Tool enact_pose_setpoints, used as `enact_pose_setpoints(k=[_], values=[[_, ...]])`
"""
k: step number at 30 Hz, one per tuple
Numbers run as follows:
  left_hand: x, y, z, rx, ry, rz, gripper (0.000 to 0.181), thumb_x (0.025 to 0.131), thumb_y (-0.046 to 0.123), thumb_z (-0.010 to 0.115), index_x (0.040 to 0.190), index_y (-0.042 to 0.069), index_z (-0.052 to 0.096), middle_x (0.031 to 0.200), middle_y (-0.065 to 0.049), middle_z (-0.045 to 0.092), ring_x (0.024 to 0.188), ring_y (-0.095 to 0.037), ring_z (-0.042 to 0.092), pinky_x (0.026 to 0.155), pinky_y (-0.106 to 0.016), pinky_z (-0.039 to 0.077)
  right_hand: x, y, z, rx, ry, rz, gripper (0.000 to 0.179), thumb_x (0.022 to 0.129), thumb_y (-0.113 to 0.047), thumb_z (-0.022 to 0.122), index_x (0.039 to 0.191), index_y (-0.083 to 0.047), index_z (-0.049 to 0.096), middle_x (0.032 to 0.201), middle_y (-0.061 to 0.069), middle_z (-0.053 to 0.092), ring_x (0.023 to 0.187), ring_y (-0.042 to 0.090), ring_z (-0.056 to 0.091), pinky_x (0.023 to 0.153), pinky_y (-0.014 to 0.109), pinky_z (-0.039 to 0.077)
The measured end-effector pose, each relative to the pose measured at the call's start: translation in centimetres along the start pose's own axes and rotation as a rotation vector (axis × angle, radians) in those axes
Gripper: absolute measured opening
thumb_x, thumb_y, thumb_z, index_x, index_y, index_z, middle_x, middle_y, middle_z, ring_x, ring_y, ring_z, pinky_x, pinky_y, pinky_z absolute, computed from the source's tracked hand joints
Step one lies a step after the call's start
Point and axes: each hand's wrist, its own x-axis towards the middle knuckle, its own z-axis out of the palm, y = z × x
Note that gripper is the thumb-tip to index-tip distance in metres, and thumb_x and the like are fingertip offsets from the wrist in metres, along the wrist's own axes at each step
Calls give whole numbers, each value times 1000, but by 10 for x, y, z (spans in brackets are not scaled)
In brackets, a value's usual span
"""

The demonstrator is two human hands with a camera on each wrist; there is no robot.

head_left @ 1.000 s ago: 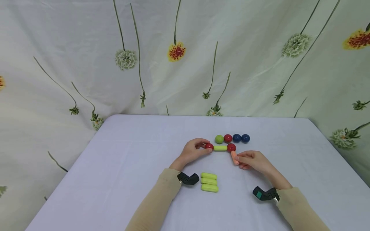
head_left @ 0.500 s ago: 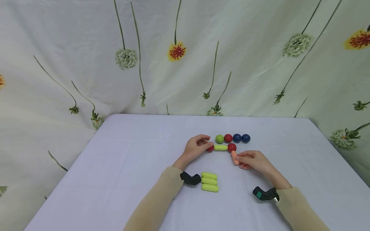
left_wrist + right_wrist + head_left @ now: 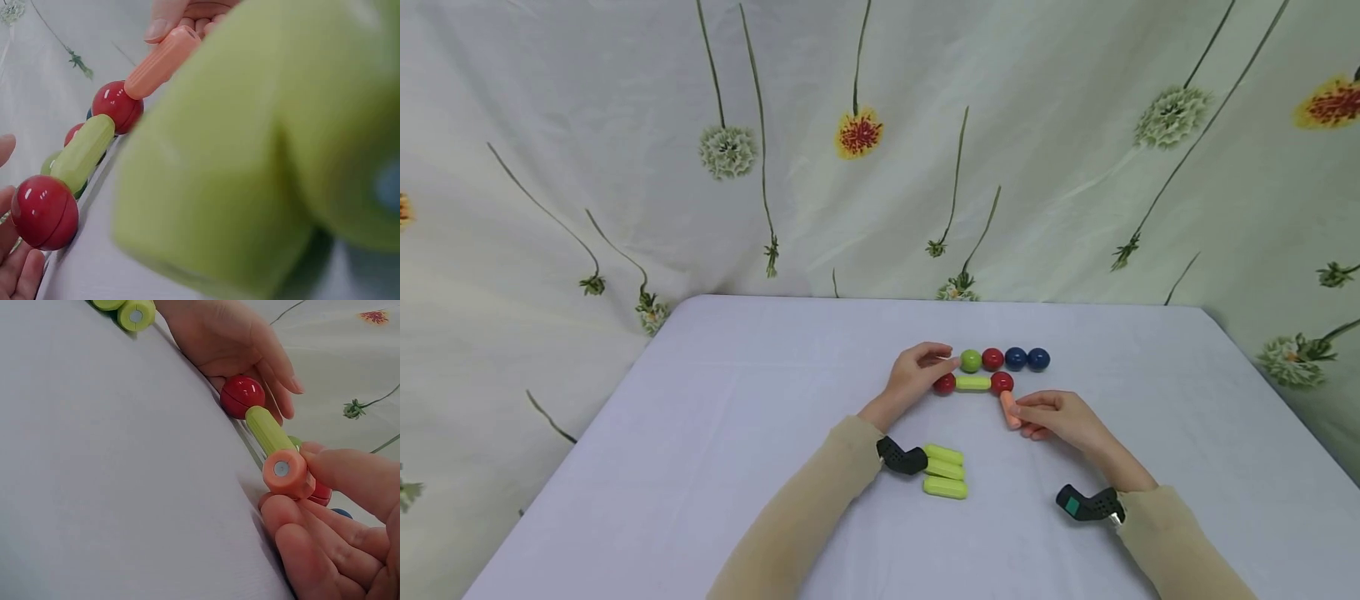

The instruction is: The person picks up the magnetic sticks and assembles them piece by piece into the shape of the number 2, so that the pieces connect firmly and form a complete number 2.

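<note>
My right hand (image 3: 1060, 418) pinches an orange toy rod (image 3: 1010, 410) between thumb and fingers; a round metal disc shows on its near end in the right wrist view. The rod's far end meets a red ball (image 3: 1002, 382). From that ball a yellow-green rod (image 3: 973, 383) runs left to a second red ball (image 3: 944, 383). My left hand (image 3: 917, 373) is beside this second ball with its fingers loosely extended, thumb tip close to a green ball (image 3: 971, 360). In the right wrist view, the left fingers (image 3: 275, 359) lie behind the red ball (image 3: 242, 397).
Behind the joined pieces, the green ball starts a row with a red ball (image 3: 992, 359) and two blue balls (image 3: 1027, 359). Three yellow-green rods (image 3: 945, 487) lie nearer, overlapped by the left wrist camera (image 3: 902, 457). A white cloth covers the table (image 3: 737, 417); a flowered curtain hangs behind.
My left hand has let go of the left red ball and moved up and right toward the green ball. The two farther loose rods have tilted slightly. The right hand has stayed put.
</note>
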Motion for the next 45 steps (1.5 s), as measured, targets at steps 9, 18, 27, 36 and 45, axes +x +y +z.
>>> enact_pose_setpoints(k=[9, 18, 27, 36, 45], values=[[13, 10, 2, 11, -65, -142, 36, 83, 32, 71, 113, 12, 66, 108, 2, 63, 99, -15, 57, 87, -30, 45, 0, 1, 0, 9, 13, 5, 53, 86, -33, 68, 117, 8, 59, 82, 6, 69, 70, 14, 64, 65, 22, 52], [21, 17, 4, 68, -106, -212, 36, 81, 34, 74, 112, 16, 67, 106, 4, 63, 100, -14, 56, 87, -30, 45, 1, 0, 1, 16, 3, -10, 52, 86, -32, 68, 117, 9, 58, 82, 6, 69, 70, 14, 64, 64, 23, 53], [26, 24, 8, 163, -150, -239, 38, 79, 37, 75, 112, 19, 67, 110, 5, 63, 106, -15, 54, 94, -33, 41, 3, 4, 0, 40, -6, -27, 51, 87, -30, 68, 117, 10, 58, 83, 7, 70, 70, 14, 64, 64, 23, 53], [25, 26, 11, 233, -152, -233, 37, 81, 38, 73, 113, 21, 67, 109, 5, 63, 102, -14, 54, 91, -33, 43, 2, 5, 1, 24, -1, -25, 52, 86, -32, 69, 116, 9, 59, 81, 6, 70, 70, 14, 64, 64, 23, 52], [20, 24, 9, 142, -124, -222, 37, 82, 32, 74, 114, 17, 66, 107, 2, 63, 100, -15, 56, 88, -30, 45, 3, 5, 0, 22, 1, -29, 52, 85, -33, 69, 115, 9, 60, 80, 6, 70, 69, 14, 65, 64, 23, 52]])
